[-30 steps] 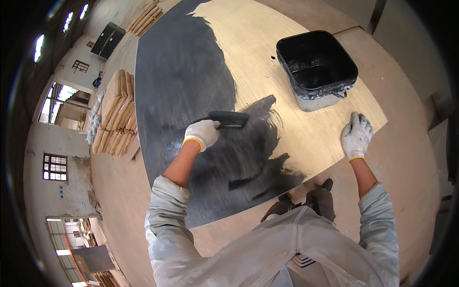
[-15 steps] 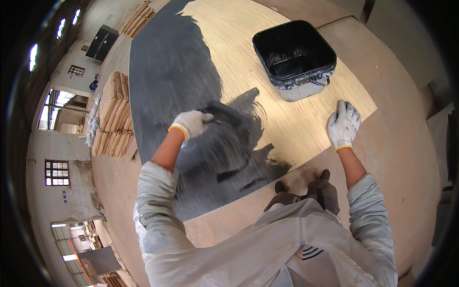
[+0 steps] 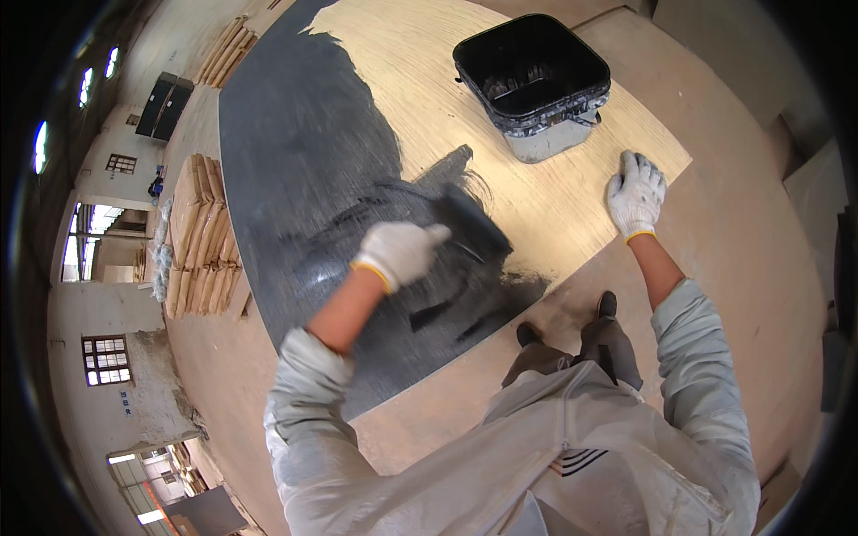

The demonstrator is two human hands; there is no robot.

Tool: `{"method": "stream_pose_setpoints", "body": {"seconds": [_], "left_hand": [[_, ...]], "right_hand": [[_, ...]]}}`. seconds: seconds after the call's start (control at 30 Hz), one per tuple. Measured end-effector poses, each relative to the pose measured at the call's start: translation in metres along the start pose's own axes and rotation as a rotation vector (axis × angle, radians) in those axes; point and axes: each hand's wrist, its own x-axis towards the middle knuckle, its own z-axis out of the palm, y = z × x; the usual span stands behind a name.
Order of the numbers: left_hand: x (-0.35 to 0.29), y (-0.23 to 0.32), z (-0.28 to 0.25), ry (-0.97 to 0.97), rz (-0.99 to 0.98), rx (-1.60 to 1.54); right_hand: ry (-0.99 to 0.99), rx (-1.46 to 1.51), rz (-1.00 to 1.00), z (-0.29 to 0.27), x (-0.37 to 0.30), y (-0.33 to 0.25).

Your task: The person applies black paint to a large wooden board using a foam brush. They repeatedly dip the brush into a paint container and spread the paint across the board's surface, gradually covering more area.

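Two gloved hands at work over a large plywood sheet [image 3: 572,192] lying flat on the floor. Nearest: person's pale grey sleeves and jacket, dark shoes [image 3: 608,305] at the sheet's near edge. Left hand [image 3: 399,253], white knit glove with yellow cuff, fingers curled tight around the handle of a wide black brush [image 3: 474,221]; brush head lies on the board at the boundary between wet black paint [image 3: 295,152] and bare wood, slightly motion-blurred. Right hand [image 3: 636,194], same kind of glove, fingers spread, palm pressed flat on the unpainted wood near the sheet's right corner, holding nothing. Painted area covers the sheet's left part, with streaky strokes reaching toward the near edge; right part bare, light grain showing. Farther off on the bare wood: square black bucket [image 3: 534,79], paint-smeared walls, standing just beyond the right hand, apart from it. Far left, beyond the sheet: stacks of plywood boards [image 3: 198,234] on the floor, building wall with windows [image 3: 105,359].
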Motion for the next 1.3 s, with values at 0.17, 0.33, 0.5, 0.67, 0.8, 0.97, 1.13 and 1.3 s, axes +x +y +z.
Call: {"method": "stream_pose_setpoints", "body": {"seconds": [0.17, 0.33, 0.5, 0.67, 0.8, 0.97, 1.13, 1.3], "left_hand": [[-0.006, -0.057, 0.021, 0.156, -0.126, -0.106], [0.024, -0.111, -0.001, -0.053, -0.425, -0.23], [0.033, -0.081, -0.027, -0.124, -0.279, -0.076], [0.059, -0.121, -0.019, -0.071, -0.429, -0.21], [0.07, -0.144, -0.017, -0.164, -0.298, -0.198], [0.084, -0.138, -0.039, -0.089, -0.404, -0.219], [0.082, -0.139, -0.038, -0.157, -0.222, -0.155], [0.082, -0.149, -0.04, -0.111, -0.396, -0.149]], "right_hand": [[-0.037, 0.002, -0.007, -0.012, 0.001, -0.01], [-0.017, 0.012, -0.061, -0.011, 0.001, -0.013], [0.0, 0.017, -0.05, -0.013, 0.004, -0.002], [-0.01, 0.058, -0.061, -0.01, 0.001, -0.006], [-0.023, 0.085, -0.058, -0.01, 0.0, -0.004], [-0.037, 0.093, -0.042, -0.018, 0.003, -0.005], [-0.058, 0.077, -0.037, -0.018, 0.004, -0.006], [-0.072, 0.099, -0.042, -0.022, 0.004, -0.012]]}}
